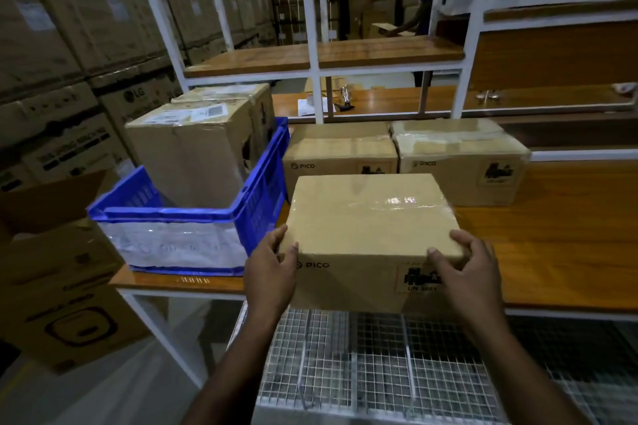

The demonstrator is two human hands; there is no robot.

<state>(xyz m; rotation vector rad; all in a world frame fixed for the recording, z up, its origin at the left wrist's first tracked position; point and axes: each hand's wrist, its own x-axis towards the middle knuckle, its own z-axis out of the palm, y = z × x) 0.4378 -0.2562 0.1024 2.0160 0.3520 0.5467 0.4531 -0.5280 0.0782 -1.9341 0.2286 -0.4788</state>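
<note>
Wooden bench, blue crate at left, plain carton touching film-wrapped carton

Matt cardboard box, glossy tape; varnished wooden table

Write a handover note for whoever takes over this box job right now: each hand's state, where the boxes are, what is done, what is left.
Left hand: fingers curled over the near-left corner of the front PICO box.
Right hand: grips its near-right corner.
The box sits at the near edge of the wooden bench; I cannot tell whether it is resting or lifted.
Behind it, side by side: back-left PICO box and back-right PICO box.
Blue crate on the left holds a taller carton.
Done: both hands have a grip.
Left: probably moving this box; where to is not evident.
</note>
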